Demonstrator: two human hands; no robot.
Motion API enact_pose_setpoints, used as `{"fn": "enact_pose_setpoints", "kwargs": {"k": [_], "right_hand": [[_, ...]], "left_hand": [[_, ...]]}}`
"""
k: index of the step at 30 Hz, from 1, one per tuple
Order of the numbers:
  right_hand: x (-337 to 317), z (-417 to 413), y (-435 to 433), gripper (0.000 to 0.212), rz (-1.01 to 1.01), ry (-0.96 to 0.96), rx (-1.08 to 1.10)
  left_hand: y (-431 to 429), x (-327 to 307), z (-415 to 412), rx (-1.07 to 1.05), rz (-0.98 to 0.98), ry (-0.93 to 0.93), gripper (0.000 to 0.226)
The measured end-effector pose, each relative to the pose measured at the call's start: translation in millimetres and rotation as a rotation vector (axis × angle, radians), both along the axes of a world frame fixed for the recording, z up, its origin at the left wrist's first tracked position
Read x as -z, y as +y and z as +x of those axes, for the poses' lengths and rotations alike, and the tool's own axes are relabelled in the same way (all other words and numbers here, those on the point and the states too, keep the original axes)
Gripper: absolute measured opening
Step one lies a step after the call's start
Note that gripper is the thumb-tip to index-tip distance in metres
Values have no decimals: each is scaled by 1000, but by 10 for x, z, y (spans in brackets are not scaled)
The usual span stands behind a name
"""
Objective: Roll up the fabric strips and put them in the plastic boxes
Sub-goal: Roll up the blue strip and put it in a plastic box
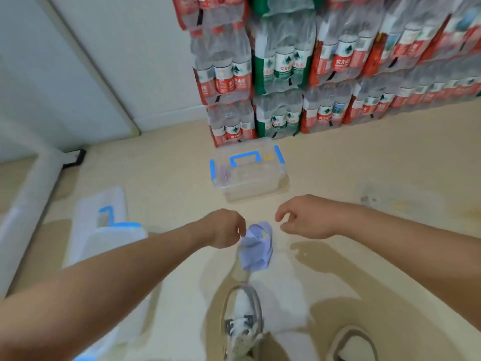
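Observation:
A pale lilac fabric strip (256, 247) hangs loosely looped in mid-air above the floor. My left hand (225, 227) pinches its upper end between curled fingers. My right hand (307, 217) hovers just right of the strip with its fingers loosely curled, holding nothing. A clear plastic box (248, 173) with a blue handle and blue latches stands closed on the floor beyond my hands; something purplish shows through its left side. A second clear box (104, 230) with blue trim lies at the left, partly behind my left forearm.
Shrink-wrapped packs of water bottles (325, 66) are stacked against the back wall. A white panel (78, 74) leans at the left. My two shoes (243, 321) stand on the beige floor below the strip. A faint clear lid or bag (377, 194) lies at right.

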State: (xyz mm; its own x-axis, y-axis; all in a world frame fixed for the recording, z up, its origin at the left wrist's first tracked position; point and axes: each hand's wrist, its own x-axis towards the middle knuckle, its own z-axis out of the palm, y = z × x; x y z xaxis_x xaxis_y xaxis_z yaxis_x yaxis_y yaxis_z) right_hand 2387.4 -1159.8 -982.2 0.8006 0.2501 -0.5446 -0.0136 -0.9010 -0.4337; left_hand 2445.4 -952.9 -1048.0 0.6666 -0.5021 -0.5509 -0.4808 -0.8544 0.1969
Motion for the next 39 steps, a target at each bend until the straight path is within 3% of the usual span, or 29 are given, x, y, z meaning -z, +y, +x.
{"fn": "enact_pose_setpoints", "kwargs": {"k": [4,9,11,14,16,19,22,25,28,30,32,34,35,36,37,39], "right_hand": [[215,-229,128,46,-139,63,-129],[569,-241,36,63,-130,247,12],[693,-238,-59,64,-90,260,86],[767,-168,-108,62,-35,266,212],[692,-89,-74,63,-6,237,265],[296,58,10,74,115,180,292],[-405,161,123,82,356,206,322],[-1059,73,314,60,637,247,295],[-1534,-106,508,27,775,104,355],[-1803,-237,587,18,785,-47,423],[-2013,-350,640,19,752,-224,473],[-2124,-427,669,22,662,-477,519],[-2153,-450,680,23,645,-585,553],[-2183,-479,698,23,651,-653,585],[-2205,-516,717,23,680,-688,619],[-2234,-576,724,25,777,-693,665]], "left_hand": [[196,643,-152,135,132,26,47],[169,1524,-59,150,217,-31,43],[52,1776,60,105,163,-19,35],[-101,1776,166,-94,-97,46,33],[-146,1483,186,-345,-368,98,29],[-66,565,134,-632,-788,242,27],[91,-482,9,-642,-1139,448,30],[211,-1374,-175,-634,-1394,552,31],[299,-2052,-407,-672,-1523,462,36],[366,-2367,-554,-646,-1512,168,36],[467,-2606,-713,-539,-1428,-318,42],[582,-2850,-936,-311,-1241,-865,50],[625,-2939,-1059,-149,-1106,-1026,54],[652,-2995,-1180,5,-974,-1050,58],[661,-3032,-1303,111,-850,-946,59],[637,-3076,-1495,149,-727,-558,55]]}}
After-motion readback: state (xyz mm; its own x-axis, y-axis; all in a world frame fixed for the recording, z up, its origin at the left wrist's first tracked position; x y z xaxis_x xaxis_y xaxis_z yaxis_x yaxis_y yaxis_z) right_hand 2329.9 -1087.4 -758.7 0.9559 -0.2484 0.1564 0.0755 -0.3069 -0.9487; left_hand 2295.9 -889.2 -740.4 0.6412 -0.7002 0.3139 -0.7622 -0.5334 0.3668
